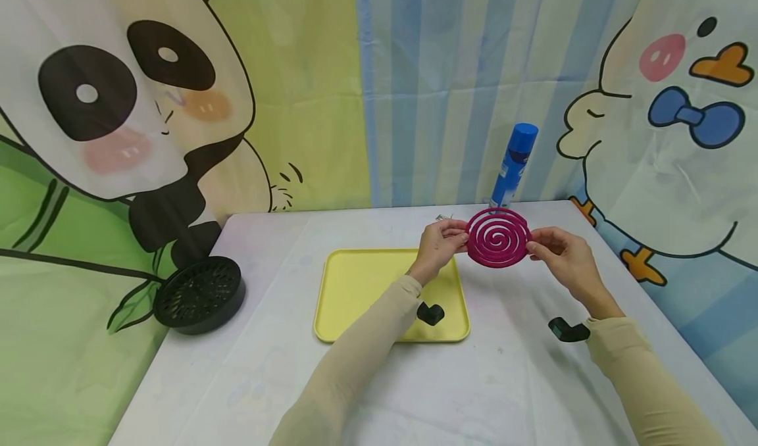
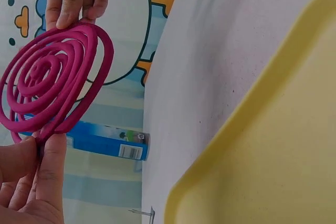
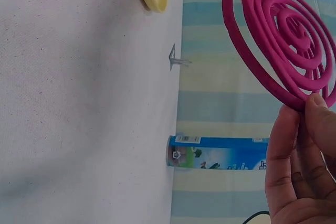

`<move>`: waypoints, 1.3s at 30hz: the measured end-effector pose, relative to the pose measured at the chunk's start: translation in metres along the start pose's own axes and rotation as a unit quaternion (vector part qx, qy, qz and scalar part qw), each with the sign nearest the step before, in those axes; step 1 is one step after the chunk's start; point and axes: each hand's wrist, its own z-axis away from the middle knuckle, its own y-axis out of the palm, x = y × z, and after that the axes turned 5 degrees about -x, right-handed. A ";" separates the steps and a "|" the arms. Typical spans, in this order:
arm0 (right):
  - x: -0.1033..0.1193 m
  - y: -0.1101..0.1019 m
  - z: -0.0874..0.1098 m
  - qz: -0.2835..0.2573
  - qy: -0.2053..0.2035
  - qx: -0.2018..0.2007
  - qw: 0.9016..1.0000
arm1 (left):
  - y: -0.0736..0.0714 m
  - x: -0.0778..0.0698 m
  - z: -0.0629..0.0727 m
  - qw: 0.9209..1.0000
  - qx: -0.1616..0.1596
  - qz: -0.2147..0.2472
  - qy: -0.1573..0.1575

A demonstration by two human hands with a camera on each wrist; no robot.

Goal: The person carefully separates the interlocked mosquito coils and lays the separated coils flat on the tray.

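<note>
A magenta mosquito coil (image 1: 498, 237), a flat spiral, is held up above the right part of the table. My left hand (image 1: 439, 248) pinches its left edge between thumb and fingers. On the opposite edge, my right hand (image 1: 565, 262) pinches it the same way. Seen from the left wrist, more than one layer of spiral (image 2: 47, 77) shows, with rings spread slightly apart. Behind the coil stands a blue spray can (image 1: 512, 166). A small metal stand (image 3: 177, 61) sits on the table near its back edge, mostly hidden behind my left hand in the head view.
A yellow tray (image 1: 361, 295) lies mid-table, partly under my left forearm. At the table's left edge sits a round black perforated container (image 1: 199, 295). Printed cloth (image 1: 426, 91) hangs behind the white table (image 1: 272, 367) and at both sides.
</note>
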 end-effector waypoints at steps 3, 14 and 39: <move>0.001 0.000 0.000 -0.001 0.005 0.009 1.000 | -0.001 0.000 0.000 1.000 0.002 -0.005 0.007; 0.003 -0.001 -0.002 -0.013 0.020 0.056 0.998 | -0.003 0.000 0.002 0.997 0.004 -0.055 0.047; 0.004 -0.005 -0.002 -0.028 -0.001 0.105 0.994 | -0.008 0.007 0.002 0.999 0.000 -0.033 0.027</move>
